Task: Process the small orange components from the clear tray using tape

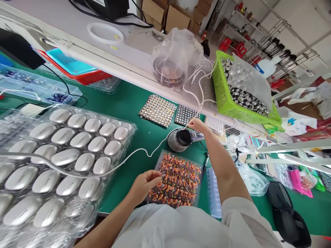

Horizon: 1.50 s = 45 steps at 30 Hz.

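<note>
My left hand (145, 186) is closed in a pinch at the left edge of a clear tray of small orange-and-black parts (178, 179). What its fingertips hold is too small to make out. My right hand (198, 124) reaches forward, fingers curled together, beside a black tray of small round pieces (186, 114). A white cable (200, 107) passes at its fingertips; whether they grip it I cannot tell. Just below that hand stands a grey round device with a black top (179, 139). Another board of pale round pieces (158, 110) lies farther left.
Clear blister trays of silver oval cases (66, 156) fill the left, a cable lying across them. A green basket of shiny round parts (245, 93) and a bagged bowl (170, 70) stand on the raised shelf. A black open case (288, 213) lies at right.
</note>
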Each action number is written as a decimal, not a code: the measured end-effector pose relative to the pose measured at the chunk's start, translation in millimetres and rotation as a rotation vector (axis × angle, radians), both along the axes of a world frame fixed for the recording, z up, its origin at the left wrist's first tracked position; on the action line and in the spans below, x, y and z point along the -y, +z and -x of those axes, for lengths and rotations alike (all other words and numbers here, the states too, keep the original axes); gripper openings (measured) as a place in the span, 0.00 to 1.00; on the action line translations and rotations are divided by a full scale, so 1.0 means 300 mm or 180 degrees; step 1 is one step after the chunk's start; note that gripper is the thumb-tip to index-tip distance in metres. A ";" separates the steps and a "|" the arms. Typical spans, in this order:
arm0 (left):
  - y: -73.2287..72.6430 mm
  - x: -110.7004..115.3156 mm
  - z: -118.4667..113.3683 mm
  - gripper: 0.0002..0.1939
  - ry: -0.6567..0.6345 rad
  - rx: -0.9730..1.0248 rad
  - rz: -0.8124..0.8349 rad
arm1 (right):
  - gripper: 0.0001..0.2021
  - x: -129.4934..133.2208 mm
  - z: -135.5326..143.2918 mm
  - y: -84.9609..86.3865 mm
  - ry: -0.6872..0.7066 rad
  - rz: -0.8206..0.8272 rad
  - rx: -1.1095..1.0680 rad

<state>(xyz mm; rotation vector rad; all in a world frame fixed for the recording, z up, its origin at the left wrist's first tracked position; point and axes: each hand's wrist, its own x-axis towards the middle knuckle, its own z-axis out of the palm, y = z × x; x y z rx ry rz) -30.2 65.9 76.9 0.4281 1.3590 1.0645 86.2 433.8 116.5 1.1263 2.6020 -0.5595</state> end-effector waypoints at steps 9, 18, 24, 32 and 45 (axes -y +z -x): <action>0.131 -0.054 -0.005 0.13 0.0348 0.0000 -0.0247 | 0.13 0.519 -0.132 0.161 -0.1064 0.1376 -0.2345; 0.265 0.002 -0.080 0.11 0.0095 0.0052 -0.0363 | 0.02 1.077 -0.231 0.175 -0.1762 0.2159 -0.3778; 0.303 0.055 -0.135 0.09 -0.0092 -0.0166 -0.0479 | 0.04 1.131 -0.282 0.172 -0.1867 0.1996 -0.3625; 0.330 0.107 -0.161 0.07 -0.0102 -0.0219 -0.0583 | 0.06 1.174 -0.286 0.178 -0.2033 0.2058 -0.3594; 0.335 0.115 -0.152 0.08 -0.0078 -0.0181 -0.0670 | 0.08 1.177 -0.265 0.176 -0.2245 0.2231 -0.3620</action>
